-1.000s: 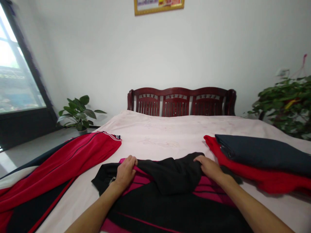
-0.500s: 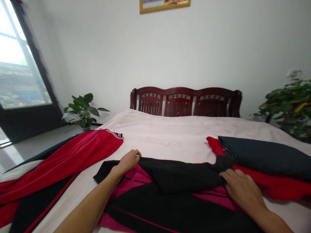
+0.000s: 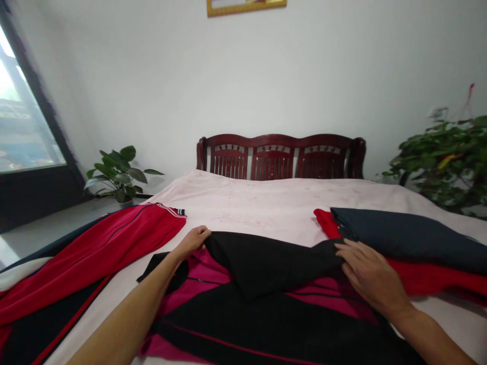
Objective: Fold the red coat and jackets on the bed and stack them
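Note:
A black and magenta jacket (image 3: 274, 319) lies spread across the near part of the bed, a black section of it folded over the magenta. My left hand (image 3: 196, 239) pinches the upper edge of that black section at its left end. At the right end, my right hand (image 3: 367, 268) grips the same edge between thumb and fingers. Between the two hands the black cloth is stretched and lifted a little. The bottom of the jacket runs out of view.
Left of the jacket lies a red and navy tracksuit garment (image 3: 125, 248). On the right, folded dark blue clothing (image 3: 403, 233) rests on a red garment (image 3: 422, 279). A pink sheet (image 3: 243, 203) covers the bed before a dark wooden headboard (image 3: 281, 157). Plants (image 3: 122, 172) stand at both sides.
Both hands have raised the jacket's black edge slightly, and the cloth between them is tauter and higher. The view has shifted a little to the right.

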`<state>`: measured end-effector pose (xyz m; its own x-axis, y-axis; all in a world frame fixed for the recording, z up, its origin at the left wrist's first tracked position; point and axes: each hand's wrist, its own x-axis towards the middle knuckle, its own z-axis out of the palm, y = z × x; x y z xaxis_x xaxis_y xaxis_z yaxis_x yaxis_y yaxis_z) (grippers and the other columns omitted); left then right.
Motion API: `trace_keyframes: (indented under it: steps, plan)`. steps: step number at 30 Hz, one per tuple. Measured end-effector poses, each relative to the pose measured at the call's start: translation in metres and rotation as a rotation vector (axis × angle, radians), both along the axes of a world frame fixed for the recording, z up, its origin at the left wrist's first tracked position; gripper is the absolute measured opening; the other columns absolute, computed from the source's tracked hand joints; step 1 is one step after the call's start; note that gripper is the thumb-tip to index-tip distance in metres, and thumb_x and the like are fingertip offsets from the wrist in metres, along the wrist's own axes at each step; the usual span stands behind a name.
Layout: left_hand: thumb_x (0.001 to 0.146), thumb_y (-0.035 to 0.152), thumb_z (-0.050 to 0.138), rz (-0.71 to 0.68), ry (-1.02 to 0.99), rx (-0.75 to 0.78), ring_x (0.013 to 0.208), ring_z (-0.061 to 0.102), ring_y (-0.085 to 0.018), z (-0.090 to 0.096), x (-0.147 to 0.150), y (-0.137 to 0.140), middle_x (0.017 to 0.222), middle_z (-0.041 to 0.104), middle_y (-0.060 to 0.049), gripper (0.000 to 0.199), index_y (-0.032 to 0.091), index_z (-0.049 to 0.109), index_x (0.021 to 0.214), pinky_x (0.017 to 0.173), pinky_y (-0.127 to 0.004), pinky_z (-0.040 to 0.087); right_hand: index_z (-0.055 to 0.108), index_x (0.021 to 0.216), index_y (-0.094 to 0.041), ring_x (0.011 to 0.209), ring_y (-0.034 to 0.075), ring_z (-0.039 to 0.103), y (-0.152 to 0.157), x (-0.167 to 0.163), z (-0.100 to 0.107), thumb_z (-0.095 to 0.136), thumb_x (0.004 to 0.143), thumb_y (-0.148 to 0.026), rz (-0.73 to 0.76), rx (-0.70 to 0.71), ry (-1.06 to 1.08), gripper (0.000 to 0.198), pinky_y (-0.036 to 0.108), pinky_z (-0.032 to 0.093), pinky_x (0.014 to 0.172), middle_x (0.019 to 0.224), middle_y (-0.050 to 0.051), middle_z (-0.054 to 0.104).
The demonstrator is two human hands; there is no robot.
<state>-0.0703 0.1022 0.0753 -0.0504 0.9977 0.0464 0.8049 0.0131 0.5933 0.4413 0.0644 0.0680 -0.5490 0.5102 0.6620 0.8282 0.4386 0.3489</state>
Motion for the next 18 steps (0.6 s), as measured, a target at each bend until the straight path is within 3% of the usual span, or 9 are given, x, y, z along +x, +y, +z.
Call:
trace_keyframes:
  steps: [4,8,11,13,16,18]
  plan:
    - [0.088,0.042,0.042,0.039,-0.008,0.008,0.064,0.06,-0.017,-0.014,-0.009,-0.002,0.069,0.062,-0.002,0.029,0.02,0.055,0.074,0.058,-0.025,0.042,0.068,0.102,-0.022,0.123,0.027,0.058,-0.01,-0.002,-0.02,0.05,0.086,-0.018,0.074,-0.103,-0.068,0.025,0.047,0.042,0.108,0.123,0.006,0.07]
    - [0.081,0.038,0.056,0.025,0.018,0.016,0.082,0.063,-0.021,-0.028,-0.009,-0.002,0.081,0.069,-0.005,0.02,0.021,0.061,0.074,0.073,-0.028,0.044,0.068,0.11,-0.021,0.109,0.026,0.065,-0.005,-0.004,-0.032,0.046,0.087,-0.018,0.017,-0.146,0.0,0.032,0.04,0.053,0.089,0.114,0.009,0.072]
    - [0.076,0.035,0.061,0.003,0.014,0.022,0.08,0.063,-0.021,-0.024,-0.011,-0.001,0.079,0.068,-0.005,0.014,0.021,0.061,0.072,0.074,-0.029,0.043,0.07,0.093,-0.023,0.088,0.025,0.067,0.0,-0.006,-0.02,0.042,0.09,-0.021,-0.056,-0.25,0.015,0.027,0.04,0.053,0.076,0.091,0.008,0.072]
    - [0.077,0.036,0.059,-0.015,-0.011,0.018,0.07,0.062,-0.02,-0.016,-0.014,-0.002,0.069,0.065,-0.002,0.017,0.021,0.058,0.069,0.069,-0.028,0.043,0.067,0.089,-0.023,0.086,0.026,0.066,0.0,-0.004,-0.004,0.042,0.09,-0.025,-0.078,-0.241,0.059,0.025,0.042,0.053,0.077,0.088,0.008,0.071]
    - [0.084,0.047,0.049,-0.059,-0.089,0.008,0.055,0.058,-0.017,-0.005,-0.019,-0.005,0.057,0.057,0.002,0.027,0.021,0.056,0.077,0.059,-0.027,0.042,0.063,0.091,-0.023,0.106,0.032,0.063,-0.005,0.004,0.018,0.047,0.086,-0.029,-0.094,-0.091,0.184,0.018,0.05,0.048,0.095,0.109,0.014,0.07]
    - [0.086,0.053,0.042,-0.083,-0.144,0.008,0.052,0.055,-0.016,-0.001,-0.02,-0.006,0.055,0.055,0.004,0.035,0.021,0.055,0.083,0.055,-0.026,0.041,0.06,0.088,-0.024,0.118,0.034,0.059,-0.009,0.01,0.022,0.047,0.085,-0.03,-0.084,-0.023,0.243,0.015,0.053,0.041,0.107,0.119,0.017,0.068]
